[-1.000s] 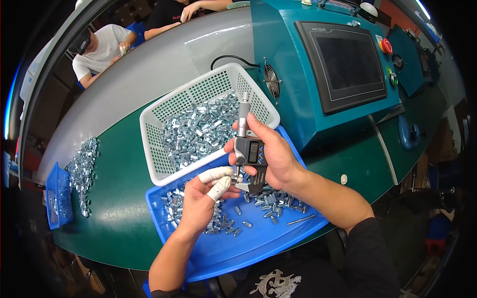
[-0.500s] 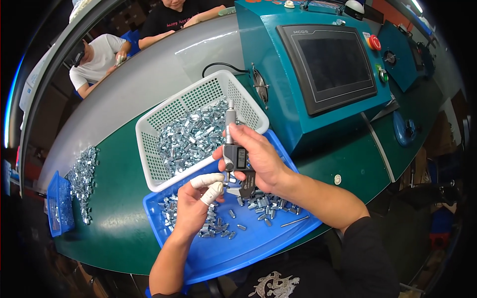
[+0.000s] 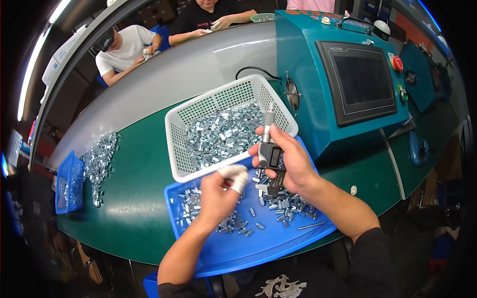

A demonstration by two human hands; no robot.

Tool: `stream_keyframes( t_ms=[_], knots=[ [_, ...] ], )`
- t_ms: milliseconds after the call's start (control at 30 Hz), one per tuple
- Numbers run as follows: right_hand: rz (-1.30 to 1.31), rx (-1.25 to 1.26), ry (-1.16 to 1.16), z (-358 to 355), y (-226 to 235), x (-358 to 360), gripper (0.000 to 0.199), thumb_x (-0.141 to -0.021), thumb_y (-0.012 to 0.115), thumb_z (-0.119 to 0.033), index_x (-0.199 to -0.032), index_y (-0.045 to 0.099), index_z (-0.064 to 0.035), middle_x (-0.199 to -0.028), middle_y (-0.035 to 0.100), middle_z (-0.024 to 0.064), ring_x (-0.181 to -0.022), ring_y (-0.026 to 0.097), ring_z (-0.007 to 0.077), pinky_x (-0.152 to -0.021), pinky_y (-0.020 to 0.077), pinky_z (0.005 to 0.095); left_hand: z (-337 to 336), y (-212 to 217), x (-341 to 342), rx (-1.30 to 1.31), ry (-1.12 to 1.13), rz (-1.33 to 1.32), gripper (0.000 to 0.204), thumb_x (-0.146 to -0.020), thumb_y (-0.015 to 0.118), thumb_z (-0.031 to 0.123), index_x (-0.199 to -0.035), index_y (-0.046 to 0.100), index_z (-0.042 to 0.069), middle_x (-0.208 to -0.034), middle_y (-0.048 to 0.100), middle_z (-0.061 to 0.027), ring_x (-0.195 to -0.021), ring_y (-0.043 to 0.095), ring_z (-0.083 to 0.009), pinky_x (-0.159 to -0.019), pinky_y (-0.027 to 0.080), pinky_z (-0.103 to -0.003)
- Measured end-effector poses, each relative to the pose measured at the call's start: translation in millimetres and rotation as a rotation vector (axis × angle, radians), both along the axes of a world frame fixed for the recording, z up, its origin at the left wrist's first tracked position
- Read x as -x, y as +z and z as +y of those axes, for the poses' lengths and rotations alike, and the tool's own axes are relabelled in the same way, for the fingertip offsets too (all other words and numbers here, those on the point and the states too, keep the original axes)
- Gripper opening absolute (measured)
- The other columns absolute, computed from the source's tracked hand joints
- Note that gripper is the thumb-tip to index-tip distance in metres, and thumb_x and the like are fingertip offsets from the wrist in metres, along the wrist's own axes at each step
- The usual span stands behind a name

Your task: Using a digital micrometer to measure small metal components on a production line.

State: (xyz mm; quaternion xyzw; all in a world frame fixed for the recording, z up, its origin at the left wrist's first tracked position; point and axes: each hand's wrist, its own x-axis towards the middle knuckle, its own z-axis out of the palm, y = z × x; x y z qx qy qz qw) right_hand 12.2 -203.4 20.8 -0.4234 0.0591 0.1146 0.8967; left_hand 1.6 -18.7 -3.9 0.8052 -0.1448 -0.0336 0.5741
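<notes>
My right hand (image 3: 297, 169) grips a digital micrometer (image 3: 272, 155) upright, its grey thimble pointing up and its C-shaped frame down over a blue tray (image 3: 248, 256). No part shows clearly in the micrometer's gap. To the left of it, my left hand (image 3: 217, 196) is closed, with white covers on the thumb and finger. Whatever its fingertips hold, if anything, is hidden. Small shiny metal hex pieces (image 3: 285, 202) lie in two loose groups in the tray, below my hands. A thin metal rod (image 3: 311, 226) lies at the tray's right side.
A white perforated basket (image 3: 175, 156) full of similar metal pieces stands behind the tray. Further left are a loose pile (image 3: 99, 161) and a small blue basket (image 3: 62, 184). A teal machine (image 3: 308, 64) with a dark screen stands at right. Co-workers sit across the grey surface.
My left hand has drawn away from the micrometer's jaws toward the left, its fingers now closed together. My right hand still holds the micrometer. The whole view has shifted, moving the scene rightward.
</notes>
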Motion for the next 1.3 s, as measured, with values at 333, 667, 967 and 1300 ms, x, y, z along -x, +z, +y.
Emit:
stream_keyframes(
  t_ms=[333,667,967,1300],
  knots=[
    [0.025,-0.023,-0.032,-0.2,1.9,-1.1,0.042,-0.096,0.042,-0.043,-0.121,0.043,-0.0099,-0.084,0.063,0.0137,-0.066,0.063,0.0171,-0.039,0.0408,0.0221,-13.1,-21.4,21.9,-0.743,-0.323,-0.229,0.034,-0.072,0.074,0.03,-0.082,0.063,-0.001,-0.081,0.058,-0.0149,-0.073,0.06,-0.0345,-0.066,0.05,-0.043],
    [0.033,-0.01,-0.045,-3.1,-3.2,-1.4,0.04,-0.095,0.045,-0.043,-0.116,0.046,-0.0094,-0.083,0.063,0.0129,-0.065,0.063,0.017,-0.038,0.0402,0.0221,-12.4,-16.3,22.2,-0.79,-0.287,-0.233,0.025,-0.071,0.069,0.016,-0.088,0.061,-0.001,-0.084,0.059,-0.0144,-0.079,0.06,-0.0331,-0.07,0.05,-0.043],
    [0.017,-0.009,-0.058,-4.0,-1.2,2.0,0.039,-0.094,0.045,-0.045,-0.11,0.048,-0.0091,-0.082,0.063,0.0125,-0.064,0.064,0.0172,-0.037,0.0392,0.0225,-1.9,-11.7,18.8,-0.712,-0.271,-0.252,0.023,-0.076,0.066,0.011,-0.099,0.066,0.006,-0.081,0.06,-0.0125,-0.078,0.06,-0.0303,-0.068,0.05,-0.039],
    [0.01,-0.024,-0.039,-4.9,-1.3,-4.9,0.042,-0.094,0.043,-0.046,-0.111,0.048,-0.0076,-0.082,0.062,0.0127,-0.065,0.064,0.0173,-0.037,0.0407,0.022,0.3,9.2,6.5,-0.102,-0.069,0.086,0.021,-0.08,0.073,0.009,-0.096,0.062,0.002,-0.08,0.06,0.0021,-0.07,0.053,-0.0049,-0.064,0.046,-0.02]
  ],
)
